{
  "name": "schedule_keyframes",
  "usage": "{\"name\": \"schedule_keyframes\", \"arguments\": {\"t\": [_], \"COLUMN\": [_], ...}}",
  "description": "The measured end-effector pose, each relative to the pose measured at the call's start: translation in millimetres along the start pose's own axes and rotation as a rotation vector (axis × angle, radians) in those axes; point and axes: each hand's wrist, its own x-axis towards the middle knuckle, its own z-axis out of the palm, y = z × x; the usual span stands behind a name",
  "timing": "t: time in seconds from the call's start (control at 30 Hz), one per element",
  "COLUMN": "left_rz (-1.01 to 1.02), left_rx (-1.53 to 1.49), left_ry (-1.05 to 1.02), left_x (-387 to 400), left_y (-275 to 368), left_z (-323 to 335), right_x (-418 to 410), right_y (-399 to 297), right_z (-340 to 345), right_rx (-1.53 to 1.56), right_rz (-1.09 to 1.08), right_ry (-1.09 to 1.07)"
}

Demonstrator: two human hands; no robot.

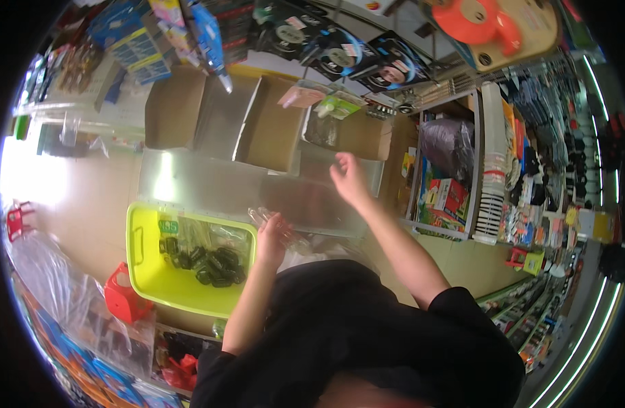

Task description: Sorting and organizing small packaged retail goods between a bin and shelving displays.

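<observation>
My left hand (271, 239) grips several clear plastic pieces, long and narrow like tubes or blister shells (294, 239), just in front of my body. My right hand (350, 181) hovers over the grey tabletop (205, 178) with its fingers loosely bent and apart, and nothing shows in it. Beyond it sits an open cardboard box (363, 140) with a clear plastic packet (321, 130) inside. To the left of my left hand stands a lime-green plastic bin (159, 285). Inside it lie several black objects (215, 265), too small to identify, and clear plastic packaging (228, 234).
Two more open cardboard trays (269, 125) (174, 109) stand along the table's far side. Pink (302, 96) and green (338, 107) packets hang above. A metal shelf (442, 227) is at the right. A red plastic stool (123, 296) touches the bin's left side.
</observation>
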Motion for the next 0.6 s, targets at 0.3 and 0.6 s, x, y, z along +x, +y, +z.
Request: {"name": "schedule_keyframes", "arguments": {"t": [0.3, 0.6], "left_rz": [0.056, 0.073], "left_rx": [-0.045, -0.006], "left_ry": [0.113, 0.18], "left_x": [-36.4, -44.3], "left_y": [-2.6, -1.6], "left_z": [-34.0, -55.3], "right_x": [131.6, 158.3], "right_y": [45.7, 66.1], "right_z": [48.5, 44.4], "right_rx": [-0.286, -0.01], "right_rz": [0.169, 0.553], "right_ry": [-0.04, -0.406]}}
